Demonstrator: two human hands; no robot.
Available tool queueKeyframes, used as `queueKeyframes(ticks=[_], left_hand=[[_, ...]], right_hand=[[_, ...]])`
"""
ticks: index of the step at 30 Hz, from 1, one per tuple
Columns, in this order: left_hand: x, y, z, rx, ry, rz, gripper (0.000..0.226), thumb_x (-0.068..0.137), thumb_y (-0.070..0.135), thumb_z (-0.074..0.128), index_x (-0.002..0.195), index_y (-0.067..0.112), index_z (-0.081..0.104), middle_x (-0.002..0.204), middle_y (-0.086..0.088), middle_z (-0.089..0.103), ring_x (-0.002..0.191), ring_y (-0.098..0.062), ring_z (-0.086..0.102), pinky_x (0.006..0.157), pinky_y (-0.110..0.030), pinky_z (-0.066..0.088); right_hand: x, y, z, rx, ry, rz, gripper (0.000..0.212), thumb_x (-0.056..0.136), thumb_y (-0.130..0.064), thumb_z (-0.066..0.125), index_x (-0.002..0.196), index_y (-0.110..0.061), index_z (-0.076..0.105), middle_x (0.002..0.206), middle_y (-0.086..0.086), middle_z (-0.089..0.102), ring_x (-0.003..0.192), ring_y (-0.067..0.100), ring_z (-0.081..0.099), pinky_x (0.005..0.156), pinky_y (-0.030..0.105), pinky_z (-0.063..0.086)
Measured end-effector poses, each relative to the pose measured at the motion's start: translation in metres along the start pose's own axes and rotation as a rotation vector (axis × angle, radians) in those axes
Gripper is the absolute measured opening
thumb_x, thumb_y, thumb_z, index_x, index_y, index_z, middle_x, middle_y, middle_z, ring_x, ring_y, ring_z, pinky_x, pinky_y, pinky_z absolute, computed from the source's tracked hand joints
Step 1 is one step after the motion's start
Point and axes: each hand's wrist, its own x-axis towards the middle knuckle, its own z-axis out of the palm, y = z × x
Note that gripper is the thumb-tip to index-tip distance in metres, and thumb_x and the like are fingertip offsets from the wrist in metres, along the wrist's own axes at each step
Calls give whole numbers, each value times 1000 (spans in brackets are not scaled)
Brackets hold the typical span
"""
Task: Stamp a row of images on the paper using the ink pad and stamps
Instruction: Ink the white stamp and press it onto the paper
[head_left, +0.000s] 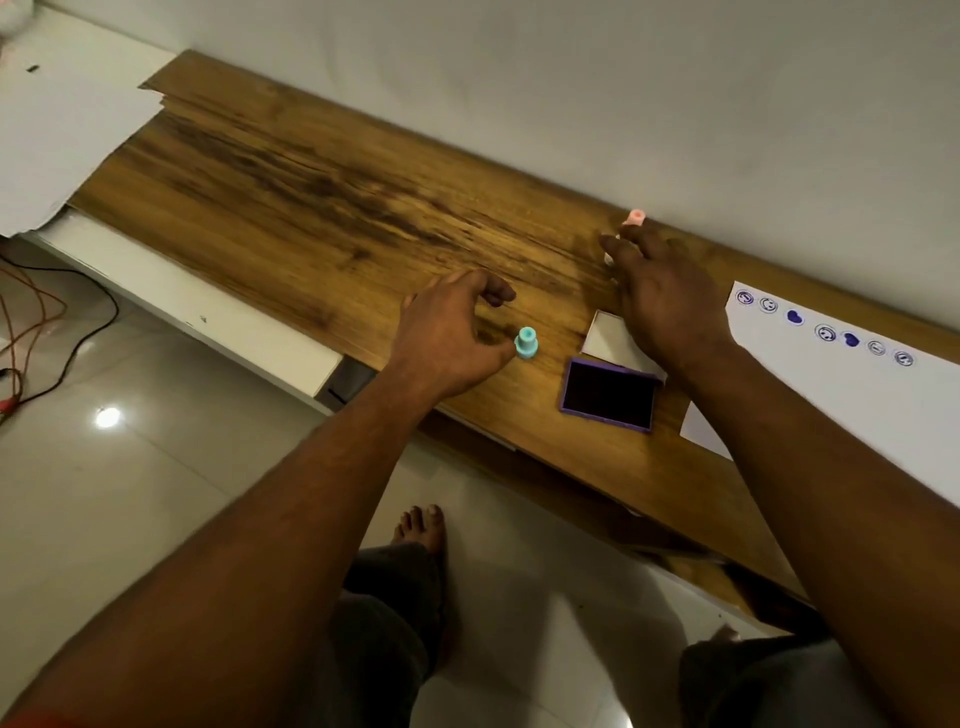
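A teal stamp (527, 342) stands upright on the wooden table (291, 197). My left hand (452, 332) hovers beside it, fingers curled apart, thumb close to the stamp, holding nothing. To the right lies the open purple ink pad (608, 394), its white lid (608, 332) flipped back behind it. My right hand (660, 291) reaches over the lid with fingers spread toward a pink stamp (636, 217) by the wall; whether the fingertips touch it I cannot tell. White paper (841, 395) at the right carries a row of several blue stamped images (826, 332).
A white wall (571, 78) runs right behind the table. White boards (62, 119) overlap the table's left end. Cables (36, 322) lie on the tiled floor at the left. My knees and a bare foot (421, 530) show below the table's front edge.
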Motion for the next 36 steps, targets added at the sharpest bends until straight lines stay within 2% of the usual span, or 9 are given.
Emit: queueKeyframes(ticks=[3,9,12,15,19,22,26,31,36], left_hand=[[2,-3,0,-181,43,-55,45,74,36,84,116,40,68,115,21,65,105,-4,60,90,-37,55],[4,-5,1,-338,34,-129,39,78,23,79,115,35,73,108,23,69,102,-5,60,86,-32,56],[4,-3,2,-349,26,-114,38,81,20,80,114,37,71,108,23,68,103,-5,60,80,-27,52],[5,1,5,-343,31,-84,37,84,21,81,114,40,69,109,23,68,101,-2,60,77,-23,49],[2,15,12,-213,109,41,33,87,48,77,118,39,69,105,21,68,95,-1,62,83,-34,57],[-1,34,19,-25,154,155,44,88,66,68,123,39,65,100,22,67,95,1,61,92,-36,42],[-2,54,26,52,180,252,38,93,66,61,120,39,66,97,22,67,99,-1,60,96,-38,38],[-7,73,35,157,151,343,39,100,61,51,118,32,69,97,18,71,102,-9,63,97,-39,35],[-12,89,43,221,111,363,33,104,51,45,110,27,67,94,14,71,97,-12,62,97,-42,36]], right_hand=[[2,1,0,47,64,41,42,103,-16,52,144,-16,55,145,14,52,126,38,53,99,48,52],[1,4,-6,110,31,153,39,103,-26,53,139,-13,60,132,15,59,116,35,58,92,35,47],[0,8,-9,70,36,160,35,104,-25,53,134,-9,63,125,18,62,109,36,61,92,39,48],[-1,3,-16,333,67,252,32,105,-30,48,116,-10,71,114,10,72,99,22,65,84,34,49],[-9,-9,-27,713,-80,371,32,106,-34,48,102,-15,74,96,4,72,84,17,63,73,33,48],[-22,-20,-41,833,-123,298,34,105,-42,50,95,-19,73,82,-3,69,73,11,60,69,32,47],[-40,-25,-57,849,-130,208,39,106,-43,48,92,-16,72,72,-5,63,65,9,55,63,30,44],[-60,-11,-66,781,-104,194,36,106,-46,46,82,-27,66,72,-5,63,68,13,57,63,30,43],[-71,4,-66,677,-64,133,33,105,-47,48,87,-29,69,72,-9,64,64,7,57,59,20,38]])
